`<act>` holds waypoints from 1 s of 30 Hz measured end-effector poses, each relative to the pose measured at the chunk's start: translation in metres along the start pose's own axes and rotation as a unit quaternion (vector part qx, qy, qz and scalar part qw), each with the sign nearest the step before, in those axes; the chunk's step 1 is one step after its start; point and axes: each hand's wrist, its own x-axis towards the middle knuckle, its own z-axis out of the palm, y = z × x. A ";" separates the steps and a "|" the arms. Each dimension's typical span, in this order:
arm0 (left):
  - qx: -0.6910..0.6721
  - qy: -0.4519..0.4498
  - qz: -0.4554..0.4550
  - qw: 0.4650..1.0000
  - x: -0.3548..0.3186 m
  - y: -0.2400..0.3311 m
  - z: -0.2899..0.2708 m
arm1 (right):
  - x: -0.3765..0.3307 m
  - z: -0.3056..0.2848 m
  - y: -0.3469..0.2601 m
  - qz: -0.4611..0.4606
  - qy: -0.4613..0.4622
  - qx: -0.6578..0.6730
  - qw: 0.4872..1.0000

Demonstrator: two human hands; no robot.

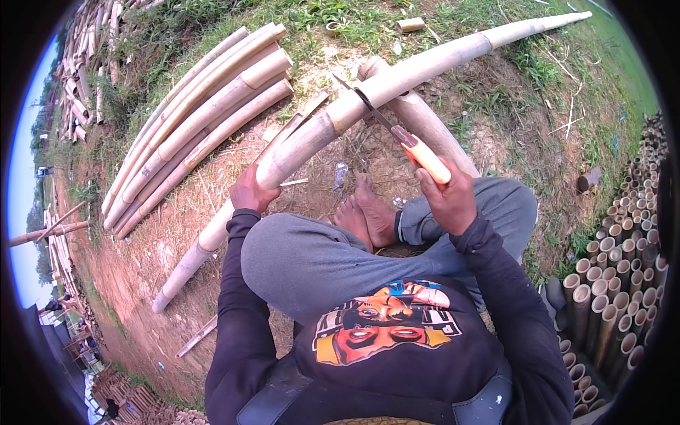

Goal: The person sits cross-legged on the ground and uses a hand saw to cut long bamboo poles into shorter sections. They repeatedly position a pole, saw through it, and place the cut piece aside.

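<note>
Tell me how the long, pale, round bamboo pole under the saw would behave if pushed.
The long, pale bamboo pole would probably roll, being round, though the bare left hand on it may check that. It might also pivot where it crosses over the thick, tan bamboo piece. Its thick, ringed stem suggests it should stay fairly stiff.

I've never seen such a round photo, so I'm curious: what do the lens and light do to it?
In the head view, black surrounds a round image; the bamboo pole and stacked bamboo look curved, probably from the lens; bright daylight, with the sky pale at the left rim; the saw and right hand look fairly clear.
</note>
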 end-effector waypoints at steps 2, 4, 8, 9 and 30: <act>-0.006 0.011 0.013 1.000 0.002 -0.002 0.005 | -0.051 -0.039 -0.016 -0.046 0.028 -0.049 0.997; -0.001 0.004 0.008 1.000 0.001 -0.004 0.007 | -0.066 -0.048 -0.030 -0.056 0.028 -0.057 0.996; 0.008 -0.021 -0.019 1.000 0.003 -0.001 0.004 | 0.034 0.023 -0.024 0.033 0.020 -0.034 0.999; 0.013 -0.030 -0.031 0.999 0.005 0.001 0.001 | 0.068 0.048 -0.017 0.033 0.016 -0.021 0.999; 0.030 -0.037 -0.047 0.998 0.011 -0.010 -0.008 | 0.063 0.060 0.015 0.017 0.002 -0.038 0.999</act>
